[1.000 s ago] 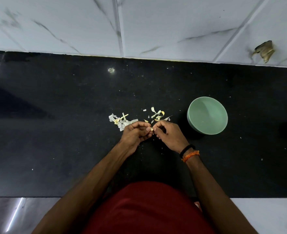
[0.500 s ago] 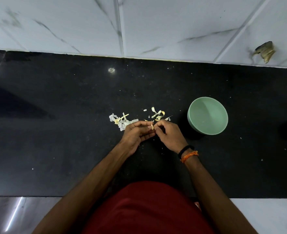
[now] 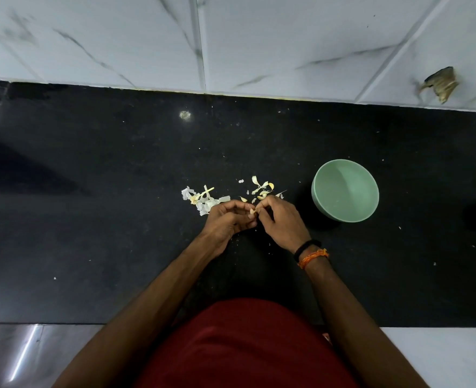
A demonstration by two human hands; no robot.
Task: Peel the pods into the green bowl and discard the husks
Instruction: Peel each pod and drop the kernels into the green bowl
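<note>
A small pale pod (image 3: pixel 252 210) is pinched between the fingertips of my left hand (image 3: pixel 228 218) and my right hand (image 3: pixel 280 219), low over the black counter. Both hands are closed on it and touch each other. The green bowl (image 3: pixel 345 190) stands upright to the right of my right hand, a short gap away; its inside looks bare. Whitish husks (image 3: pixel 203 199) lie in a loose heap just beyond my left hand. Yellowish husk scraps (image 3: pixel 262 189) are scattered just beyond my right hand.
The black counter (image 3: pixel 91 219) runs left to right, with a white marble-tiled wall (image 3: pixel 259 37) behind it. A brown broken patch (image 3: pixel 440 84) marks the wall at the far right. Tiny pale flecks dot the counter. My red shirt fills the lower middle.
My hands have stayed in the same place. The fingers have shifted slightly around the pod, and the right fingertips now pull at its top edge.
</note>
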